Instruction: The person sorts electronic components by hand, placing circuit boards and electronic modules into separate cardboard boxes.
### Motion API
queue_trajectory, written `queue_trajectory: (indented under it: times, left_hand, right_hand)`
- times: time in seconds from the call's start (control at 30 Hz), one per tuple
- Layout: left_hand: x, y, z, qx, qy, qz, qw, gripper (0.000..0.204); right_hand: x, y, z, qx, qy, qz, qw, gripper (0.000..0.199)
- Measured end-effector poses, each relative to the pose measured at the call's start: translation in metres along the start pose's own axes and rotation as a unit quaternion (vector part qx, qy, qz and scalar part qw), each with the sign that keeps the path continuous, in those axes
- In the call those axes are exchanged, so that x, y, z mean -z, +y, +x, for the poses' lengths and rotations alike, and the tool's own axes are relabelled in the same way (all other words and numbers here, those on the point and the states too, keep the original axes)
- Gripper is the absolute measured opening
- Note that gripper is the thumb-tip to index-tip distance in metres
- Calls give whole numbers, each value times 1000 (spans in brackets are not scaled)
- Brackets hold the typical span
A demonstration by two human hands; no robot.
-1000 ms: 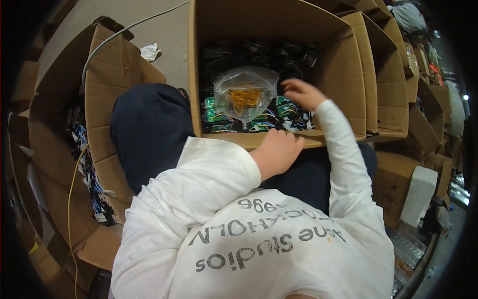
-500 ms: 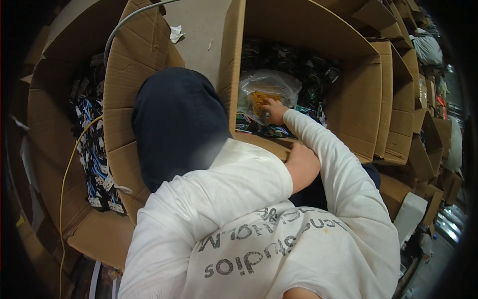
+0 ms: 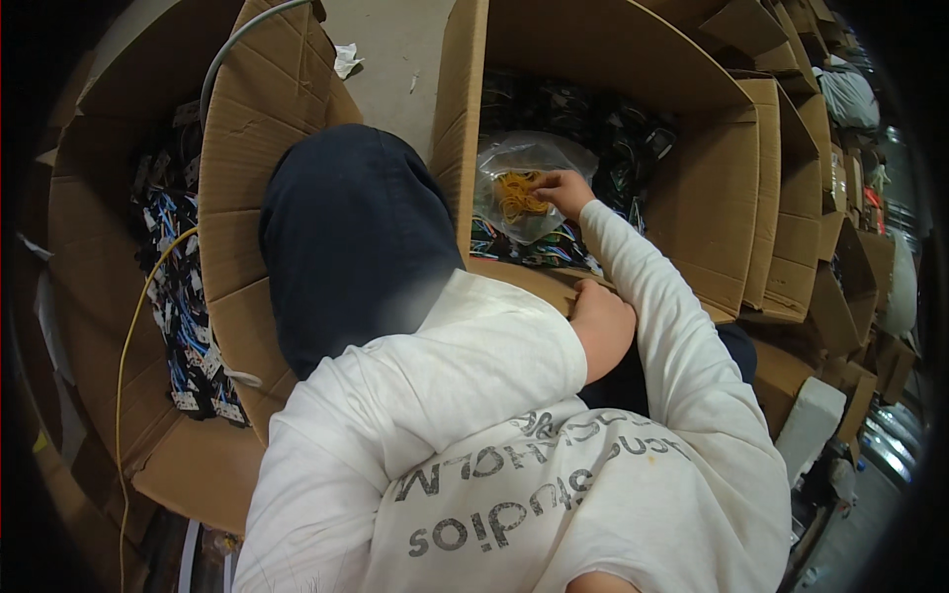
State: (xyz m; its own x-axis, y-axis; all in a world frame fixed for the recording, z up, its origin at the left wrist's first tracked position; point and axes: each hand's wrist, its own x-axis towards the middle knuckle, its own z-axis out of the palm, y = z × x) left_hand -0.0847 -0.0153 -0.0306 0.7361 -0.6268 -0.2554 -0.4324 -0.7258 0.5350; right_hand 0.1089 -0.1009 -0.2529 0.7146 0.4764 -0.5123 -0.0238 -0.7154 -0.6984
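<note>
Right hand (image 3: 561, 190): at 12 o'clock, fingers curled into the clear plastic bag of orange rubber bands (image 3: 524, 193), which lies inside the open brown cardboard box (image 3: 712, 188) on dark packaged goods (image 3: 633, 133). Left hand (image 3: 601, 326): centre, resting on the box's near flap; finger spread cannot be told.

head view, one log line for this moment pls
right hand: in clear bag of yellow bands | left hand: on cardboard box front edge | box holds dark packets

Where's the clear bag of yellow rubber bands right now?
In the head view, upper middle: the clear bag lies inside the open cardboard box on dark packaged items, with the right hand reaching into it.
</note>
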Motion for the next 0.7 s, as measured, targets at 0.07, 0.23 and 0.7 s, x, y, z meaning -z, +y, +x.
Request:
queue_trajectory:
  times: [0.07,0.23,0.7]
  left_hand:
    - [2,2,1,-11,-6,1,1000,28]
    - [4,-3,-4,-3,-22,-5,1000,30]
    - [1,-2,5,-15,11,-4,1000,28]
  right_hand:
    - [12,4,0,-6,12,99,995,17]
    - [59,-26,-9,-114,19,342,932,33]
    - [128,177,-34,-279,52,-31,958,86]
